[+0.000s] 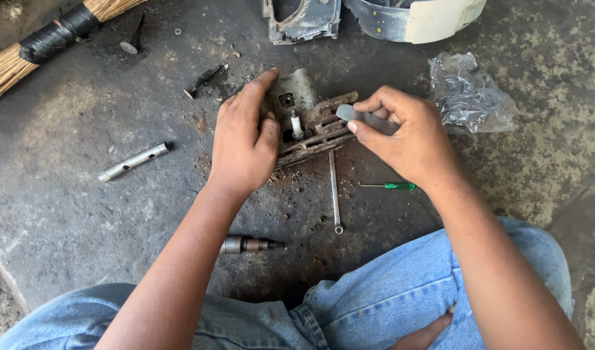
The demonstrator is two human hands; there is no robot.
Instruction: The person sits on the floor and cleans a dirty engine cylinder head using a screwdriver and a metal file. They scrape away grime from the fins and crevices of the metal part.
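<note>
A dirty, finned metal engine part [310,123] with a spark plug [297,125] sticking out lies on the stained concrete floor in front of me. My left hand [244,139] grips its left side, thumb by the spark plug and index finger over the top. My right hand [408,133] holds a flat grey metal tool [362,116] between thumb and fingers, its tip at the part's right fins.
A thin spanner [335,191], a green-handled screwdriver [391,186], a socket piece [249,245] and a silver tube wrench [133,161] lie around. Two valves [203,80] rest further back, with a broom [48,40], crumpled plastic bag [469,96] and body panels [414,18]. My jeans-clad legs fill the bottom.
</note>
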